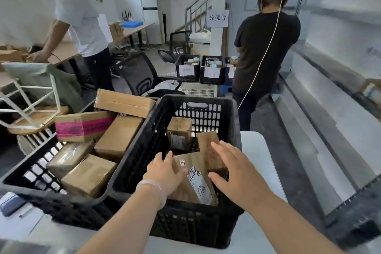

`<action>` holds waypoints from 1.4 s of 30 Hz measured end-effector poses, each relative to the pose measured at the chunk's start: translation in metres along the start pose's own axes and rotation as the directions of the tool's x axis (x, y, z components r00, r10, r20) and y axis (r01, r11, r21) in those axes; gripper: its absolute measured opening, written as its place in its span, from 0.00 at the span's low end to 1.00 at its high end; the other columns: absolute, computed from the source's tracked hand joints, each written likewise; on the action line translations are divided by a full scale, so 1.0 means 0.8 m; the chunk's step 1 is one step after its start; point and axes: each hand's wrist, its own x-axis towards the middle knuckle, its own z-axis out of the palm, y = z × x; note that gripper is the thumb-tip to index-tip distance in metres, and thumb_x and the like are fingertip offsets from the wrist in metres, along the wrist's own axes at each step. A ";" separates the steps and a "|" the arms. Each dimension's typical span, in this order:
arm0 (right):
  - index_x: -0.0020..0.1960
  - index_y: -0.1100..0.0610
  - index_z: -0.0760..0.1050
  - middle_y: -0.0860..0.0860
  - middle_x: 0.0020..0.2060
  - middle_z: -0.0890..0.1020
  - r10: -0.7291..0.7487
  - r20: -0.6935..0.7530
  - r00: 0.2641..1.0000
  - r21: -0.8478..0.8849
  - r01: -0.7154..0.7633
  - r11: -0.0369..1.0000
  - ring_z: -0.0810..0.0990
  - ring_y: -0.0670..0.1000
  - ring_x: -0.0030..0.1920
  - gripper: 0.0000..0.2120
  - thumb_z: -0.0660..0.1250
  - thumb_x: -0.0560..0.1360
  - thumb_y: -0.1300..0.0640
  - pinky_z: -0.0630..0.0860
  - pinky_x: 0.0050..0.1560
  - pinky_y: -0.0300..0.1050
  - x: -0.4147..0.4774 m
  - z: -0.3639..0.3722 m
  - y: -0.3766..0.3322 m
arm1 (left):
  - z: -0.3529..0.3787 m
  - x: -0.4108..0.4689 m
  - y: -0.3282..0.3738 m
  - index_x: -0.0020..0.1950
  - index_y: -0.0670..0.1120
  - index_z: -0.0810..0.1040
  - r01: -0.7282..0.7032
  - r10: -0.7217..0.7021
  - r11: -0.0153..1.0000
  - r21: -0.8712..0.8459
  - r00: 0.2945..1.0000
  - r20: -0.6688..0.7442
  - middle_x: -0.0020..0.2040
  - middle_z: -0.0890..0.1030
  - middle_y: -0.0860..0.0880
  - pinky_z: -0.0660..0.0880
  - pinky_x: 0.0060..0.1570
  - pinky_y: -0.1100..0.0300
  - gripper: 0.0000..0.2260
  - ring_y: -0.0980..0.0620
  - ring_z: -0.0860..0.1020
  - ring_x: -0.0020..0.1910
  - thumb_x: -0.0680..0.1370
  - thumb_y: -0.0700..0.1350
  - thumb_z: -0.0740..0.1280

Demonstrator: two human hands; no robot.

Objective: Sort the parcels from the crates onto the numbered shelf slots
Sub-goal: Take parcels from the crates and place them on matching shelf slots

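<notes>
Two black plastic crates stand side by side before me. The right crate holds three cardboard parcels: a labelled one marked 7786 at the near side, a narrow one leaning behind it, and a small upright one further back. My left hand rests on the labelled parcel's left edge, thumb against its face. Over the narrow parcel hovers my right hand with its fingers spread, touching nothing that I can see. The left crate is piled with several brown parcels, one wrapped in pink tape.
A person in a black shirt stands ahead on the right beside long grey shelving. Another person in a white shirt bends over a desk at left. More black crates, office chairs and an upturned stool crowd the floor behind.
</notes>
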 end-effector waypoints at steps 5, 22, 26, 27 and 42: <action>0.76 0.38 0.51 0.39 0.76 0.55 0.073 0.009 0.997 0.004 -0.073 0.997 0.52 0.42 0.75 0.33 0.63 0.76 0.40 0.57 0.74 0.45 0.035 0.020 -0.008 | 0.019 0.064 -0.011 0.80 0.57 0.40 0.096 -0.099 0.995 0.025 0.960 0.261 0.79 0.55 0.42 0.69 0.65 0.48 0.44 0.39 0.68 0.70 0.73 0.71 0.61; 0.76 0.35 0.48 0.37 0.76 0.53 0.188 -0.004 0.982 0.020 -0.188 0.982 0.52 0.40 0.75 0.33 0.62 0.76 0.40 0.56 0.73 0.43 0.076 0.028 -0.018 | -0.039 0.119 -0.019 0.76 0.61 0.61 -0.186 0.229 0.799 -0.572 0.973 0.003 0.72 0.63 0.50 0.72 0.52 0.58 0.37 0.53 0.70 0.57 0.70 0.57 0.75; 0.75 0.35 0.47 0.37 0.75 0.54 0.210 -0.098 0.973 0.097 -0.201 0.975 0.52 0.38 0.75 0.35 0.64 0.75 0.39 0.58 0.73 0.44 0.086 0.012 -0.024 | -0.104 0.117 -0.005 0.68 0.68 0.65 -0.288 0.334 0.597 -0.749 0.938 -0.095 0.65 0.73 0.57 0.78 0.55 0.56 0.33 0.54 0.78 0.58 0.69 0.53 0.77; 0.75 0.34 0.47 0.35 0.74 0.55 0.226 -0.146 0.963 0.134 -0.207 0.969 0.53 0.37 0.74 0.36 0.64 0.75 0.38 0.59 0.72 0.43 0.088 0.006 -0.024 | -0.118 0.115 0.002 0.66 0.69 0.65 -0.300 0.351 0.548 -0.781 0.930 -0.111 0.64 0.74 0.59 0.78 0.56 0.55 0.33 0.55 0.79 0.58 0.67 0.54 0.77; 0.72 0.32 0.58 0.34 0.65 0.72 0.646 -0.547 0.533 0.599 -0.290 0.746 0.73 0.35 0.61 0.28 0.65 0.77 0.44 0.75 0.52 0.34 -0.031 -0.117 0.029 | -0.083 0.022 0.227 0.60 0.81 0.57 -0.621 0.725 0.167 -0.766 0.603 -0.331 0.63 0.68 0.70 0.73 0.43 0.77 0.34 0.77 0.68 0.58 0.72 0.51 0.75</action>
